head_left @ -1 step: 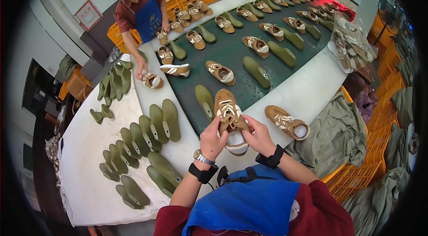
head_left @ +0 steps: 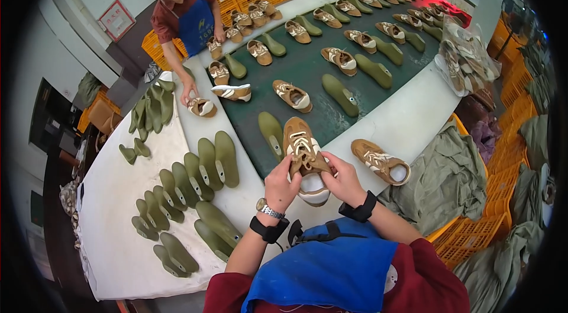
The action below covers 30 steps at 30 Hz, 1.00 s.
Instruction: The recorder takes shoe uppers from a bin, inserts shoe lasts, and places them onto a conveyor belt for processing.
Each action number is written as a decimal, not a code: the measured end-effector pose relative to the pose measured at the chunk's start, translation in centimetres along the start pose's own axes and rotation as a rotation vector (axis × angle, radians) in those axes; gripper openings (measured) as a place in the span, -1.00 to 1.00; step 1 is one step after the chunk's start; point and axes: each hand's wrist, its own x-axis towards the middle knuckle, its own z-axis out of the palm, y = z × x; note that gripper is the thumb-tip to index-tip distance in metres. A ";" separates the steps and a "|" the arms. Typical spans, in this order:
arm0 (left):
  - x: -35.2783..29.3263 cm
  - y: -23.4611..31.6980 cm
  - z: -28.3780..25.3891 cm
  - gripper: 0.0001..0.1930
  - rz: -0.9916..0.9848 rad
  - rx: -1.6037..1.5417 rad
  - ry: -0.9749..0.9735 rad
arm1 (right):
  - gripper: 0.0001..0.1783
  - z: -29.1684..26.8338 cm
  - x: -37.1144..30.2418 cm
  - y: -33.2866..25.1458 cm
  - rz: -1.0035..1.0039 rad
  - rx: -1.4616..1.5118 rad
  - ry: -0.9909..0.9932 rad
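One low brown suede-look shoe w/ white laces and a white heel [head_left: 303, 142] sits over the near corner of the flat dark-green belt [head_left: 322, 129], toe facing away from the wearer; can't tell if its sole touches down. L hand [head_left: 283, 186] grips the L side of the collar, R hand [head_left: 344, 183] the R side, fingers bent in by the opening; exact thumb-tip contact is unclear.

For a good hold, equal pressure L/R should keep the collar from twisting; a light pinch is prob. best, as soft uppers may crease. Toe ought to stay clear of the smooth olive-green foot-shaped last [head_left: 270, 134] just beside it, and R elbow clear of a matching brown shoe [head_left: 378, 162] near the R edge of the smooth white tabletop [head_left: 408, 120].
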 end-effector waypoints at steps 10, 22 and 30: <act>-0.9 -3.7 -1.1 -0.57 -0.135 0.191 -0.105 | -0.58 -8.0 0.0 3.2 -0.065 -0.369 0.005; -8.3 -10.9 -1.4 -0.50 -0.210 0.338 -0.376 | -0.71 -18.3 -4.9 14.4 0.479 -0.729 -0.072; -4.9 -5.3 -1.9 -0.44 -0.136 0.150 -0.295 | -0.75 -9.3 -1.9 10.9 0.331 0.176 0.077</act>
